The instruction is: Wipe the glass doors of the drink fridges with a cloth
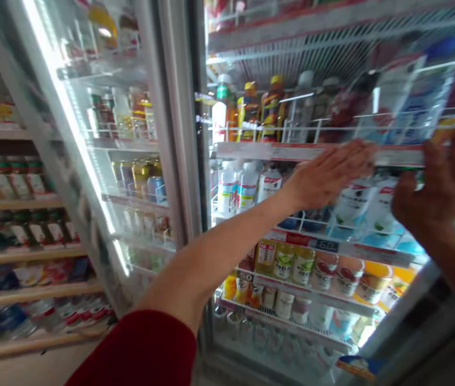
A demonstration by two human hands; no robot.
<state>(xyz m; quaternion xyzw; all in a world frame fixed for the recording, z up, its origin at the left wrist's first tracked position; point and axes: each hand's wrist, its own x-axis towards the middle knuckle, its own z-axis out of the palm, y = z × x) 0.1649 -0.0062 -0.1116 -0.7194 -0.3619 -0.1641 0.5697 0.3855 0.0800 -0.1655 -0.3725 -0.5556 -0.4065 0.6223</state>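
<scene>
My left hand (334,174) reaches from the lower left, past a dark red sleeve (139,348), with its fingers stretched out and nothing in them. It is in front of a shelf's label strip (295,152) in the drinks fridge; I cannot tell if it touches anything. My right hand (440,187) is raised at the right, fingers apart and slightly blurred, also holding nothing visible. Close to both hands stand white-labelled bottles (353,206). Above them is a blurred bottle with a blue label (416,110).
Yellow-capped bottles (272,110) stand on the shelf above. Fruit-drink bottles (303,265) line a lower shelf. A metal door frame (183,118) rises left of the opening. Farther left, wooden shelves (26,254) hold more bottles. A dark edge (420,321) runs along the lower right.
</scene>
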